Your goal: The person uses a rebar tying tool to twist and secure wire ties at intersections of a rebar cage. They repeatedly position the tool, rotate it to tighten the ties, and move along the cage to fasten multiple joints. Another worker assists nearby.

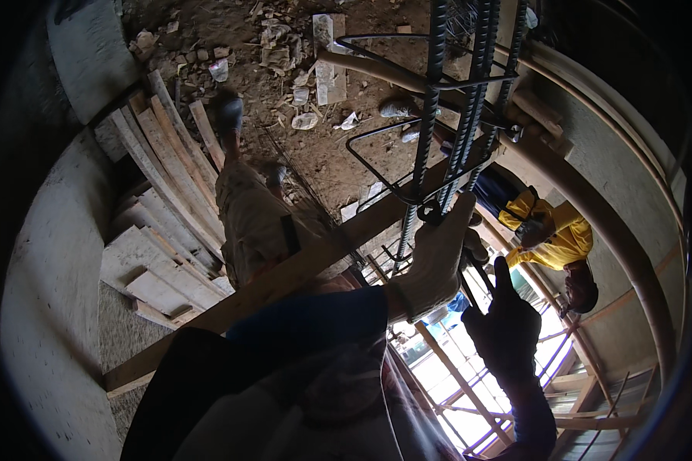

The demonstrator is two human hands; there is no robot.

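Note:
My left hand (437, 261), in a white knitted glove below a blue sleeve, is closed beside the lower part of an upright cage of ribbed steel bars (458, 146). Its fingers curl at the bars, but what they grip is hidden. Thin bent stirrups (377, 165) ring the bars. Just right of that glove, my right hand (504, 326) shows as a dark silhouette. Its index finger points up along a dark two-handled tool like pincers (477, 283), whose handles run between the two hands. The tool's jaws are hidden near the left glove.
A long timber (284, 273) crosses diagonally behind my left arm. Stacked planks (165, 154) lie at left beside a concrete wall. Rubble and scraps (300, 100) litter the dirt floor. A person in a yellow top (550, 230) is at right, near a curved pole (615, 207).

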